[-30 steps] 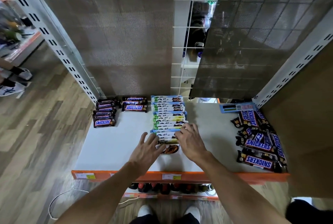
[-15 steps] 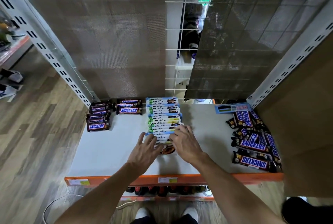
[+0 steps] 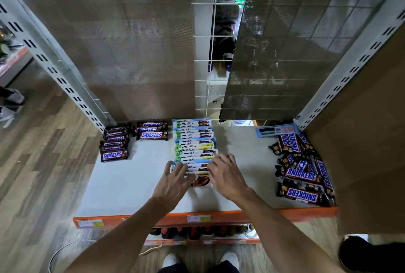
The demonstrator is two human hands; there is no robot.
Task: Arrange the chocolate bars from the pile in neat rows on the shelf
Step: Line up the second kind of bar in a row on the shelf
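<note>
A row of white-and-blue bars (image 3: pixel 194 141) runs front to back down the middle of the white shelf (image 3: pixel 131 182). My left hand (image 3: pixel 175 181) and my right hand (image 3: pixel 225 176) rest on the two sides of the row's front end, fingers spread over the nearest bars; whether they grip one is unclear. A loose pile of Snickers bars (image 3: pixel 302 169) lies at the shelf's right edge. Two neat Snickers rows stand at the back left, one by the left upright (image 3: pixel 114 145) and a shorter one (image 3: pixel 152 130) beside it.
The shelf has an orange front lip (image 3: pixel 285 212) with price labels. Slotted white uprights (image 3: pixel 65 84) flank it, mesh panels and a wire grid (image 3: pixel 203 60) close the back, and a brown board (image 3: pixel 368 141) walls the right. A blue label strip (image 3: pixel 276 131) lies back right. Bottles (image 3: pixel 197 231) stand below.
Both hands slid slightly forward along the front of the white-and-blue row, closing in on its sides. The piles have not changed.
</note>
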